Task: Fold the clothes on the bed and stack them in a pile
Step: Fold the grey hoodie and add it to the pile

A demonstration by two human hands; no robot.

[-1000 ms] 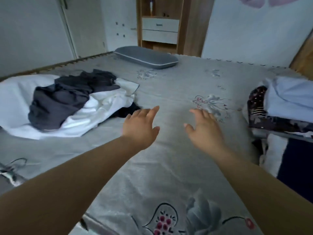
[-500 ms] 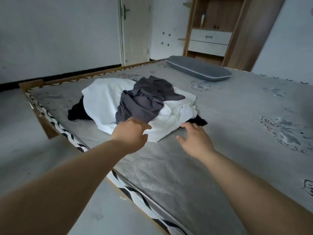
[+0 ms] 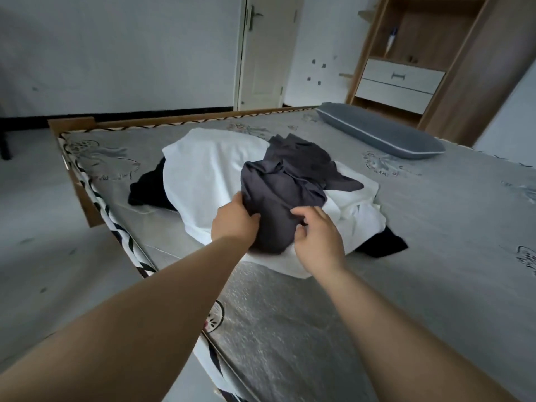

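**Both hands took hold of the top garment in the heap**

The dark grey garment (image 3: 290,184) lay crumpled on top of a white garment (image 3: 208,169), with a black garment (image 3: 149,188) showing from beneath at the left and again at the right. The heap sat near the left edge of the bed (image 3: 435,242), close to the person's reach.

The left hand (image 3: 233,223) gripped the near left edge of the grey cloth, its fingers curled into the fabric. The right hand (image 3: 317,237) pinched the cloth just beside it — thumb and fingers bent around a fold at the near edge. Gripping at two points on the same edge probably served to lift the piece off the pile and shake it open, since nothing could be folded while bunched.

No garment in view had yet been folded, so the task looked to be at an early stage for this heap. The grey cloth was loose and would likely drag the white one a little as it rose — a slow lift seemed wise.

A grey pillow (image 3: 380,132) lay well apart toward the far side.
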